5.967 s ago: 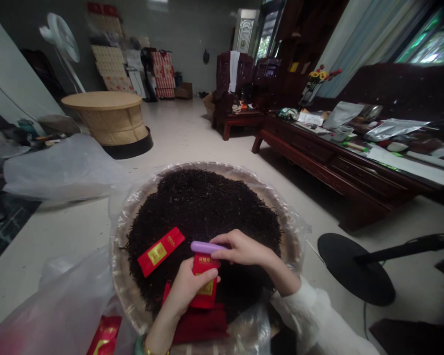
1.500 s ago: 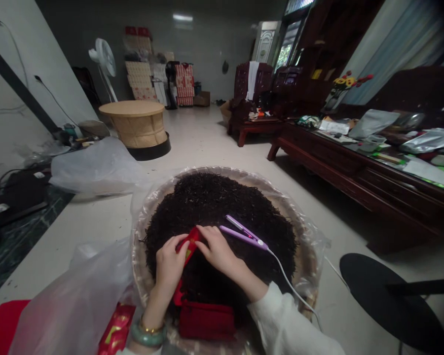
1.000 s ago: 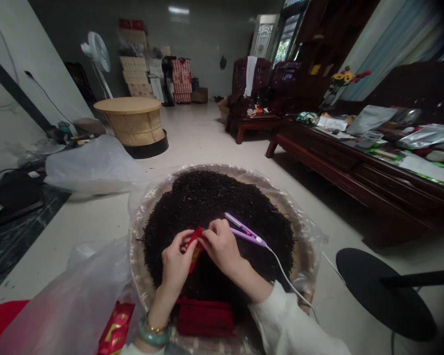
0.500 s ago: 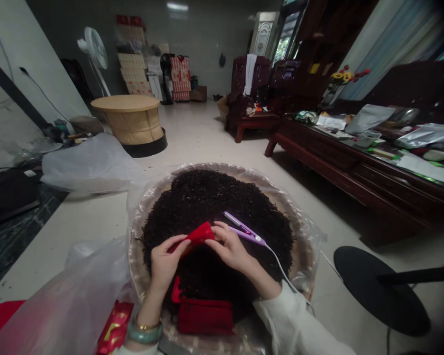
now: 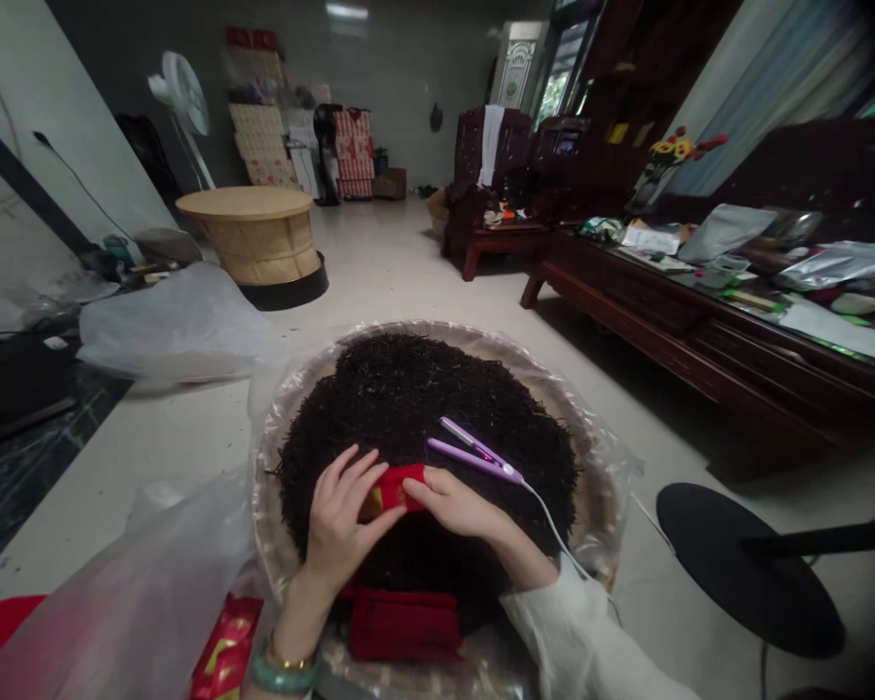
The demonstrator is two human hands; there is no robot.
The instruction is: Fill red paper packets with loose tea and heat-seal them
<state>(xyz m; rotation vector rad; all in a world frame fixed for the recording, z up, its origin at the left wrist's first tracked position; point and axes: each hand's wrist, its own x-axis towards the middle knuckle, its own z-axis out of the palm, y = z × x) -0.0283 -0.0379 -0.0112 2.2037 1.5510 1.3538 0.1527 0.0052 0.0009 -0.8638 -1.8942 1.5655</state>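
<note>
My right hand (image 5: 456,501) grips a small red packet (image 5: 394,488) by its right end, thumb across the front. My left hand (image 5: 346,515) is at the packet's left end with its fingers spread; whether its thumb touches the packet I cannot tell. Below them lies a heap of dark, twisted dried leaves (image 5: 423,389) in a wide round basket (image 5: 269,506) lined with clear plastic. A purple mini hair straightener (image 5: 477,462) rests on the leaves just beyond my right hand, its jaws apart. Nearer me, a stack of flat red packets (image 5: 404,624) lies at the basket's front.
Red-and-gold packets (image 5: 226,647) and a big clear plastic bag (image 5: 138,583) are at the left. A black round stand base (image 5: 748,569) is on the floor at right. A dark wooden table (image 5: 700,331) bears clutter. A woven drum-shaped stand (image 5: 252,238) is farther back.
The red packet has come down slightly and now shows its printed face. My left hand has gone from pinching it to spread fingers; my right hand has shifted its grip.
</note>
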